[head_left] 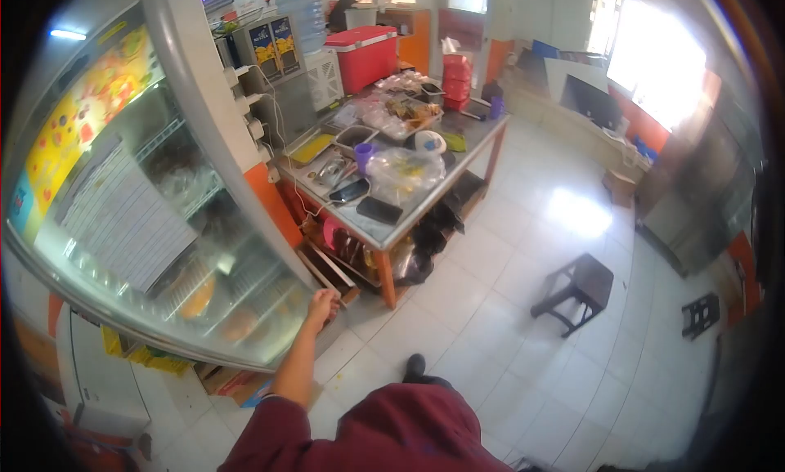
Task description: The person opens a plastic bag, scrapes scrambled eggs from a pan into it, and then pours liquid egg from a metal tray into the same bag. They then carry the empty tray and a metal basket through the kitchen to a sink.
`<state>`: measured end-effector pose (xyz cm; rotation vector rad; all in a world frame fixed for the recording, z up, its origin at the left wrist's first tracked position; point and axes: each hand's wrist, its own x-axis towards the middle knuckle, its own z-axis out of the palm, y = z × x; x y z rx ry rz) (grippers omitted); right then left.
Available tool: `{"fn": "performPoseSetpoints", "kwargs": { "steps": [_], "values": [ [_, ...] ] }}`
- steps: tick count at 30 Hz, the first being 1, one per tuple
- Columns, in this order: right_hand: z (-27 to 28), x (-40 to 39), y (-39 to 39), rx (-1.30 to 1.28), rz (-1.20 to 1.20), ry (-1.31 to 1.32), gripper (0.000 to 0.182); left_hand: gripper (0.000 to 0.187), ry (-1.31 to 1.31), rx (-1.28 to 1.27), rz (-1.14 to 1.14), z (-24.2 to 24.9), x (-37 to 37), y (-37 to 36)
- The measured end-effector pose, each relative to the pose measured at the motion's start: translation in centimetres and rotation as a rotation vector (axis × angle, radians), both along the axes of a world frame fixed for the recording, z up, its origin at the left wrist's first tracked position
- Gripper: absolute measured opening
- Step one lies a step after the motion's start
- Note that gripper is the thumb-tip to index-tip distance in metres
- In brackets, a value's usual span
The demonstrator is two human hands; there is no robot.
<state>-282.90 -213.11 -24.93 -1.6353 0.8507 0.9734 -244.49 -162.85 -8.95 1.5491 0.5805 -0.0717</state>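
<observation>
My left hand (pixel 321 306) reaches forward on an outstretched arm and rests its curled fingers against the right edge of a glass fridge door (pixel 155 219). The door is swung wide towards me and shows shelves with food behind the glass and a paper sheet stuck on it. Whether the fingers grip the door's edge or only touch it I cannot tell. My right hand is out of view. My dark red sleeve and one dark shoe (pixel 415 366) show at the bottom.
A steel work table (pixel 384 235) stands ahead, crowded with trays, bags, phones and a purple cup (pixel 363 154). A red cooler (pixel 364 55) sits behind it. A dark low stool (pixel 576 288) stands on the white tiled floor to the right.
</observation>
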Motion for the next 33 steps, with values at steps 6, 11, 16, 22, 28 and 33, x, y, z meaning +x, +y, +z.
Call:
{"fn": "performPoseSetpoints", "kwargs": {
  "steps": [6, 11, 16, 22, 28, 33],
  "values": [
    [-1.9, 17.5, -5.9, 0.005, -0.091, 0.077, 0.032, 0.025, -0.065, -0.029, 0.011, -0.7, 16.9, 0.9],
    [2.7, 42.1, -13.4, -0.095, -0.252, -0.192, 0.032, 0.018, -0.098, 0.032, 0.215, -0.1, 30.2, 6.3],
    [6.0, 60.2, -16.2, -0.222, -0.14, -0.47, 0.025, 0.033, -0.056, -0.001, 0.46, -2.9, 46.5, 15.7],
    [10.2, 67.1, -11.2, -0.176, 0.022, 0.006, 0.033, 0.031, 0.058, -0.083, 0.549, -4.3, 58.4, 21.9],
    [12.9, 73.0, -7.1, -0.277, 0.303, -0.011, 0.028, 0.042, 0.023, -0.095, 0.792, -7.4, 63.4, 26.0],
    [14.7, 77.3, -7.5, -0.319, 0.382, -0.046, 0.023, 0.046, 0.015, 0.284, 0.779, -6.8, 63.8, 25.8]
  ]
}}
